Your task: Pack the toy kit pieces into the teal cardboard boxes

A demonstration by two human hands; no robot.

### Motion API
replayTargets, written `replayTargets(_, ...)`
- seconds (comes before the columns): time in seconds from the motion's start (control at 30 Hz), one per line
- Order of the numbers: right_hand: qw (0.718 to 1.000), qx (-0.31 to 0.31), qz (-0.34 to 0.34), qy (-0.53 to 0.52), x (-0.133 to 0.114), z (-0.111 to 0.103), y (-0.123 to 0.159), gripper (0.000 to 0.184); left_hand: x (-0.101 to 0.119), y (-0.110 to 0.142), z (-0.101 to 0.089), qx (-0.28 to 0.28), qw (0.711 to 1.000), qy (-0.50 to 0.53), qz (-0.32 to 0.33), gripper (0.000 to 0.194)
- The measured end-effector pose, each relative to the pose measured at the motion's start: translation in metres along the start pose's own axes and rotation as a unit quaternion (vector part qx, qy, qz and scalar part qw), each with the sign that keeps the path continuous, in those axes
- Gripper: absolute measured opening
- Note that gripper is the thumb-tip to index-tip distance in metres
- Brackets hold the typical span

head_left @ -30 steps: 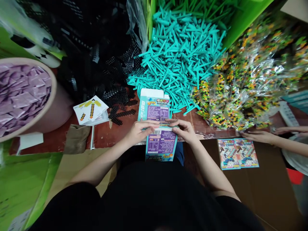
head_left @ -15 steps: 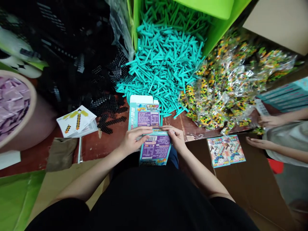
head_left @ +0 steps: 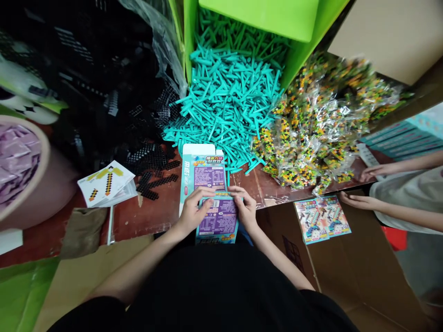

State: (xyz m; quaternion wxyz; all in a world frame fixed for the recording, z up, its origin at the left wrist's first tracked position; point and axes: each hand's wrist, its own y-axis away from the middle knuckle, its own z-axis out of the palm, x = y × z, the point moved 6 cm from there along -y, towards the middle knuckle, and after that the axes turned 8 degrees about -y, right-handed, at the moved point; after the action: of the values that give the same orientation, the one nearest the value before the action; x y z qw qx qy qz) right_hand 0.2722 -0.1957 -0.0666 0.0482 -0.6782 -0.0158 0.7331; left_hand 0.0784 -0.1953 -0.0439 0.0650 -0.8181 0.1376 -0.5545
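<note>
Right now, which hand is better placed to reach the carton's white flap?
Probably the left hand: it holds the carton nearer the white flap, while the right hand sits farther across.

From where I watch, I can see a reddish-brown wooden table (head_left: 152, 216) with a worn surface, and flattened cardboard (head_left: 363, 272) is lying on the floor below it. At the far side stands a bright green bin wall (head_left: 297, 55), just beside a tan carton (head_left: 380, 37). A grey floor (head_left: 413, 272) shows at right, and the light is soft and even.
</note>
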Motion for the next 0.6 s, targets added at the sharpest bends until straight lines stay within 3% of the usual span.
replayTargets(0.07, 1.000, -0.003, -0.002, -0.009, -0.004, -0.006, 0.000, 0.026, 0.000, 0.000, 0.004, 0.002, 1.000, 0.028, -0.011, 0.020)
replayTargets(0.13, 1.000, -0.001, -0.012, -0.011, -0.011, -0.013, -0.005, 0.026, -0.004, -0.001, 0.007, 0.004, 0.996, 0.078, -0.048, 0.045)
replayTargets(0.2, 1.000, 0.008, 0.001, -0.014, -0.013, -0.021, -0.014, 0.028, -0.010, -0.002, 0.016, -0.039, 0.984, 0.133, -0.108, 0.063)
replayTargets(0.27, 0.998, 0.017, 0.047, -0.030, -0.008, -0.027, -0.023, 0.035, -0.018, -0.001, 0.026, -0.099, 0.966, 0.174, -0.164, 0.058)
replayTargets(0.33, 0.992, 0.031, 0.102, -0.062, 0.002, -0.033, -0.029, 0.043, -0.026, 0.001, 0.030, -0.119, 0.949, 0.204, -0.207, 0.051)
replayTargets(0.47, 0.981, 0.053, 0.157, -0.100, 0.021, -0.042, -0.034, 0.043, -0.048, 0.007, 0.029, -0.091, 0.920, 0.263, -0.278, 0.055)
replayTargets(0.6, 0.975, 0.059, 0.178, -0.120, 0.033, -0.045, -0.037, 0.048, -0.057, 0.008, 0.030, -0.085, 0.915, 0.278, -0.280, 0.053)
